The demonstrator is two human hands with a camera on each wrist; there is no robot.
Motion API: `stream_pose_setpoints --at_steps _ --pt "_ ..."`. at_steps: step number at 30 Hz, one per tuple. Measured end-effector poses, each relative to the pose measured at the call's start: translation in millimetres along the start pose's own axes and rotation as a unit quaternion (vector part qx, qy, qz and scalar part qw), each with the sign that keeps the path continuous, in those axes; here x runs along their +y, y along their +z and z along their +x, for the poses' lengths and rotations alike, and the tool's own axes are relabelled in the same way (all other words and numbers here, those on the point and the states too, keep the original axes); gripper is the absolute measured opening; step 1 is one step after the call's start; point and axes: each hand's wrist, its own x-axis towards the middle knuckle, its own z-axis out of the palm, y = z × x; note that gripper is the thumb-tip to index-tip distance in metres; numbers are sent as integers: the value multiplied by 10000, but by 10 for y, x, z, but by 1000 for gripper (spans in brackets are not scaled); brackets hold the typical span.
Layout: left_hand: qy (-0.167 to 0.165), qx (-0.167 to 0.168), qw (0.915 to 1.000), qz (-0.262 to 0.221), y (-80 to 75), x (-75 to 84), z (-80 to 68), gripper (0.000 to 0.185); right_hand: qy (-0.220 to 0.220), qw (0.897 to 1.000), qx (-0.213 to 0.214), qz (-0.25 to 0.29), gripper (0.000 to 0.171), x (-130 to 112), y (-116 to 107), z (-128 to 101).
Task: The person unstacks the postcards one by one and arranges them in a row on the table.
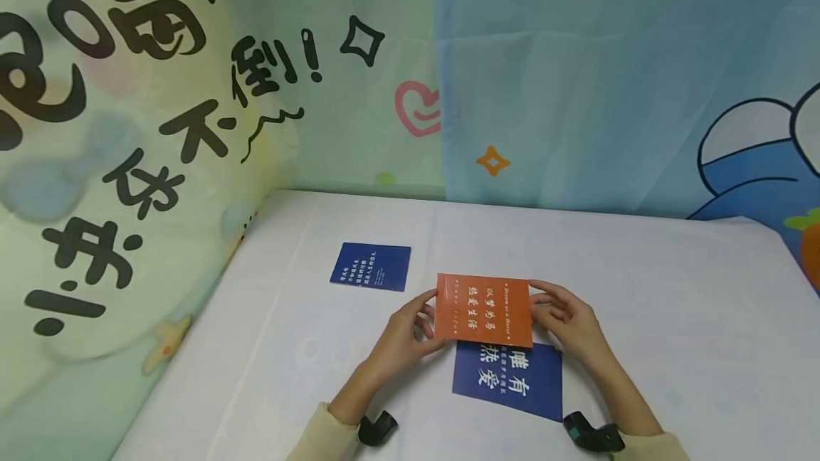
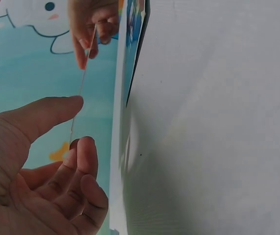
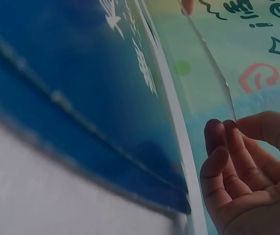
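Orange card (image 1: 483, 311), printed in white, is held raised over the far edge of the near blue card (image 1: 512, 383), by which all places are given here. Part of that blue card is hidden behind it in the head view. The long axis of the orange card is carried nearly crosswise, from one hand to the other, with its printed face turned toward the head camera. Its one short edge is pinched by the left hand (image 1: 406, 333), seen to the left of the near blue card and beyond its middle; the opposite short edge is pinched by the right hand (image 1: 573, 326), seen to the right of its far part. Neither hand is nearer, since the orange card is spanned between both and touched by each. Both grips are closed to the thinness of the sheet, its edge being seen between thumb and fingertips in each wrist view.

Counted are one orange card, two blue cards and two hands. The far blue card (image 1: 371, 267) is laid beyond the near blue card and to its left, well apart from it. Whether the near blue card is single or layered cannot be told. All lie on or over one white table (image 1: 256, 375).
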Motion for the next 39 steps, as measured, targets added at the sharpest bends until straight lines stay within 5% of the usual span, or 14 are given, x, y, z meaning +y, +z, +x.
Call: stream_pose_setpoints --at_steps 12,28,39 --pt "205 187 9996 12 -70 -39 37 73 131 9997 -101 180 50 -47 87 81" --pt "38 426 9989 172 -189 -146 110 65 -203 9975 -583 332 58 -88 162 218" --pt "-26 662 9978 4 -246 -182 176 57 -44 9966 -704 417 59 -93 223 305"
